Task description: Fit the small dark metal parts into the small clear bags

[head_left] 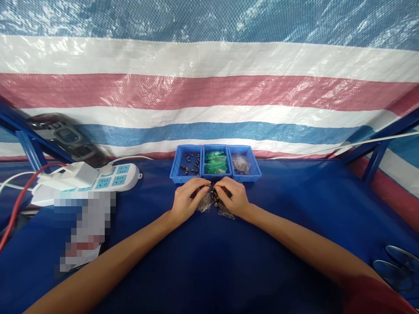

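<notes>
My left hand (185,201) and my right hand (236,199) meet just in front of three blue bins, thumbs and fingers pinched. Whatever sits between the fingertips is too small to make out. Under and between the hands lie dark screws (215,198) and small clear plastic bags (204,203). Several dark screws (193,165) are scattered in the left bin (176,171). Green packets (216,162) fill the middle bin (216,176). In the right bin (254,168) is a pile of clear plastic bags (241,164).
At left on the blue table (209,270) lies a white power strip (131,178) with plugs and cables. Nearer me is a blurred-out packet (91,222). Glasses (391,268) rest at the right edge. A striped plastic sheet (209,91) hangs behind.
</notes>
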Action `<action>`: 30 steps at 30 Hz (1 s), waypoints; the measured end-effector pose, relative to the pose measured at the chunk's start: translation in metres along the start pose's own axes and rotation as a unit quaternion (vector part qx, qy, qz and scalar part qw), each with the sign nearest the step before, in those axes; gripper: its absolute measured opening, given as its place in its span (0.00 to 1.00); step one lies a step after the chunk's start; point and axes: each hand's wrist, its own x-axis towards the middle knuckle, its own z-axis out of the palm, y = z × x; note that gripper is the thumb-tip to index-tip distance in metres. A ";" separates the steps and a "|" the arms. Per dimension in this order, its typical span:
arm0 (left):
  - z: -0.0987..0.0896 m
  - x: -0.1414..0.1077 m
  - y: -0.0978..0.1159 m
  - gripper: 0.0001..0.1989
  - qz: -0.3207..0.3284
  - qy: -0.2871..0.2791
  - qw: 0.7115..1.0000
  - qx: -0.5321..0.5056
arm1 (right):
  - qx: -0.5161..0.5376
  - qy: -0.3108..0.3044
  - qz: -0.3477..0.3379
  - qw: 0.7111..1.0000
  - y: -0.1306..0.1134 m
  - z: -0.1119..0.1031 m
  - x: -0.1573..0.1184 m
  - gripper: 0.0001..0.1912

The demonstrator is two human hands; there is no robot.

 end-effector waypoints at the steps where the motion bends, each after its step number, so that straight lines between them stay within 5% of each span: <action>1: 0.000 -0.001 0.000 0.08 -0.008 -0.003 1.000 0.002 | 0.000 0.005 0.004 1.000 0.000 0.000 0.000 0.08; 16: 0.004 -0.006 -0.006 0.13 -0.033 -0.025 0.999 -0.029 | 0.010 0.000 -0.024 1.000 0.002 0.003 -0.002 0.08; 30: 0.000 0.004 0.005 0.07 0.060 -0.021 0.998 0.000 | -0.011 0.014 -0.031 0.999 0.001 0.001 0.001 0.10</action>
